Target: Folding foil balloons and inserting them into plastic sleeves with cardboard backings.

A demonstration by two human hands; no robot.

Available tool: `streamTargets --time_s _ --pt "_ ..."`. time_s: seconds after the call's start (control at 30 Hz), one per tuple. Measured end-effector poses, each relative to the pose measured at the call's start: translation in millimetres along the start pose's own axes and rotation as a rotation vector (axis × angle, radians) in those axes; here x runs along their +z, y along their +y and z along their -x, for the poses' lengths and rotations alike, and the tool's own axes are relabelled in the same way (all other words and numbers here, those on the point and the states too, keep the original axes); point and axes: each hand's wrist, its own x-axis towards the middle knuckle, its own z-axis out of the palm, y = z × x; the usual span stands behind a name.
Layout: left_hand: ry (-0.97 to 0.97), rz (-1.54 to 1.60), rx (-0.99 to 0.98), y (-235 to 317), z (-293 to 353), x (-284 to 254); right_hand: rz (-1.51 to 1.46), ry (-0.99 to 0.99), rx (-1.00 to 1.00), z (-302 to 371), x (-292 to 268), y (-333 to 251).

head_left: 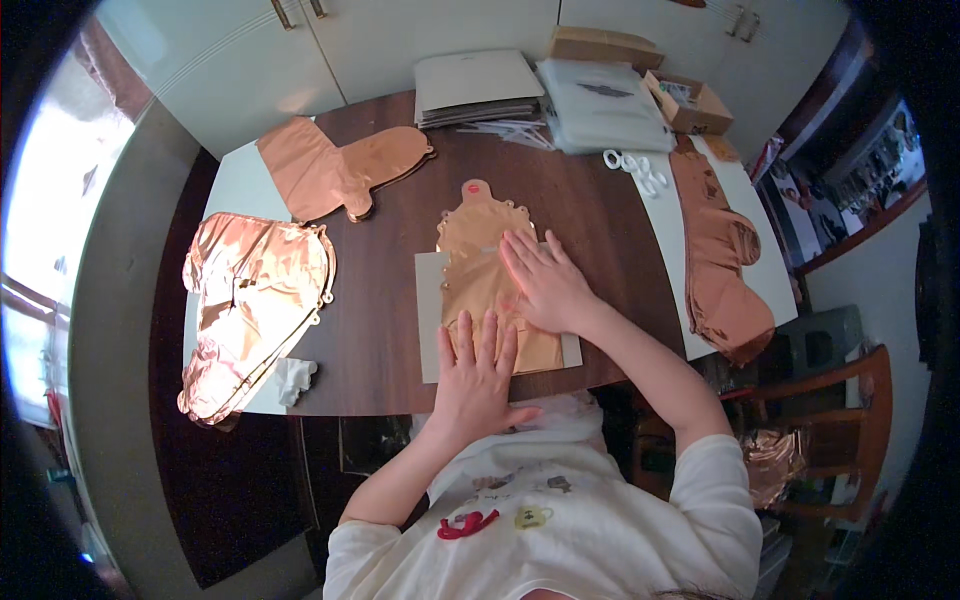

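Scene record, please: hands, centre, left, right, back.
left hand: palm down, fingers spread over foil's lower end
right hand: palm down on foil's right side
centre: copper foil over pale card on brown table
left: two copper pieces, crumpled tissue
right: copper bundle, white rings
back: card stack, plastic bags, open box

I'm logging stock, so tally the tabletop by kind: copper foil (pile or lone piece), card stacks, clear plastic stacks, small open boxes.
Copper foil: 4
Card stack: 1
Clear plastic stack: 1
Small open box: 1
Total: 7
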Motion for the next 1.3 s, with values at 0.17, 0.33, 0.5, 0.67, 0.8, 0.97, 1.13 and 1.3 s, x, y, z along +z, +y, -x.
streamTargets --time_s 0.17,0.33,0.5,0.67,0.8,0.97,1.13,1.3 --pt "0.024 0.015 0.0 0.8 -0.3 1.4 0.147 -0.019 0.093 -22.7 4.1 23.5" --pt "0.011 -0.003 -0.012 2.8 0.0 -1.5 0.184 0.067 0.182 -37.1 -5.5 36.5" --pt "0.013 -0.019 -0.018 2.4 0.5 0.0 0.053 0.436 0.232 -26.7 -9.6 54.7" --pt "0.012 -0.012 -0.037 3.9 2.3 -0.2 -0.163 0.204 0.345 -1.0 -18.9 56.8" --pt "0.011 -0.021 -0.035 4.0 3.7 -1.5 -0.648 0.049 0.351 -2.6 -25.7 68.2" --pt "0.007 -0.041 -0.046 5.1 2.3 -3.2 -0.74 0.233 0.347 -8.2 -39.7 70.7" --pt "0.044 -0.04 -0.047 6.0 1.9 2.1 -0.546 0.645 0.508 5.7 -71.9 116.7" --pt "0.051 -0.024 -0.072 8.5 0.2 2.3 -0.47 0.987 0.553 40.1 -115.1 134.2"
